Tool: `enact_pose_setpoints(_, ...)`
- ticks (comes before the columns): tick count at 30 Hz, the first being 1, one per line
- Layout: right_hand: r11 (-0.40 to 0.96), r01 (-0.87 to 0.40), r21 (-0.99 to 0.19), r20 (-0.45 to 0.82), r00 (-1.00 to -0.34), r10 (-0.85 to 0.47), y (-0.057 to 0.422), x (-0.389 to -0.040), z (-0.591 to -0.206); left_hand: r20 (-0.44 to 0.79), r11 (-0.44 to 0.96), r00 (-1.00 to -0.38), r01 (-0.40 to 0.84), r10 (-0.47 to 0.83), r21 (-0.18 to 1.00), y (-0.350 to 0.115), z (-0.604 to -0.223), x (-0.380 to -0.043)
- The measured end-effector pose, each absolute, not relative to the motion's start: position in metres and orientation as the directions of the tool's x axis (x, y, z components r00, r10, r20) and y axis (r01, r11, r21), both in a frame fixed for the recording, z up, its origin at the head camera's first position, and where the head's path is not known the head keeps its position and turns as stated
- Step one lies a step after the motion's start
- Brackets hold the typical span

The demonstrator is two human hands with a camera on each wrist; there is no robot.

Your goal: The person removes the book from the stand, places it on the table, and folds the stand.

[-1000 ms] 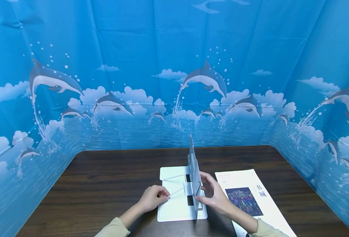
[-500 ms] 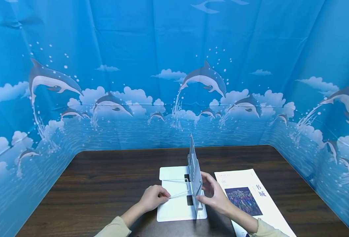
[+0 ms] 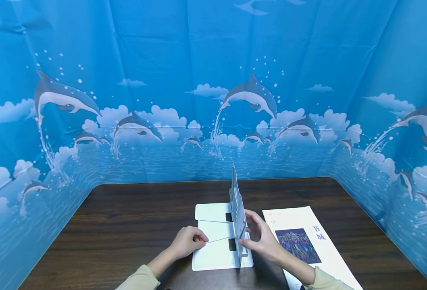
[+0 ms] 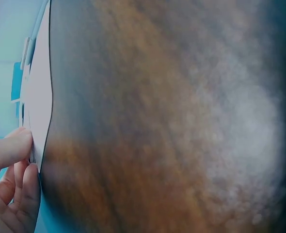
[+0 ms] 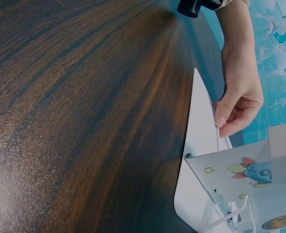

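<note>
A white metal book stand [image 3: 213,257] lies with its base flat on the table and its panel [image 3: 238,209] raised nearly upright. Rocket and planet prints show on the panel [image 5: 220,167] in the right wrist view. At the base's left side my left hand [image 3: 188,241] pinches a thin wire support [image 3: 218,240] between thumb and fingers. The right hand [image 3: 263,237] grips the raised panel from its right side, thumb toward the near end. In the left wrist view, the left fingertips [image 4: 24,145] meet at the stand's edge. The right hand is mostly out of its own wrist view.
A white magazine [image 3: 300,237] with a dark picture on its cover lies right of the stand, partly under the right forearm. Dark wood tabletop [image 3: 137,217] surrounds both. A blue dolphin-print curtain [image 3: 162,80] hangs behind and at the sides.
The far end of the wire support has shifted right and lower, toward the foot of the panel. Both hands stay nearly in place.
</note>
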State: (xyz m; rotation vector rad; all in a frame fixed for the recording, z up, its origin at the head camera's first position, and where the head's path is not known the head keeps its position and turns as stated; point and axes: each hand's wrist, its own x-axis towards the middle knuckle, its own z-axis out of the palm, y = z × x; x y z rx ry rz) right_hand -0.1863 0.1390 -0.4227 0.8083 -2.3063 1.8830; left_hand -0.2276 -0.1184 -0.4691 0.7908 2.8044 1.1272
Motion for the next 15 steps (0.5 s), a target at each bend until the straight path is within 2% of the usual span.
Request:
enact_pose_setpoints(8, 0.15, -0.405, -0.902, 0.335, -0.876, -0.347, 0.139, -0.185, -0.423, 0.122, 0.598, -0.878, 0.41, 0.462, 0.689, -0.123, -0.464, -0.226)
enact_pose_setpoints(15, 0.175, -0.398, -0.901, 0.325, -0.884, -0.337, 0.139, -0.184, -0.426, 0.129, 0.557, -0.882, 0.393, 0.453, 0.731, -0.125, -0.451, -0.225)
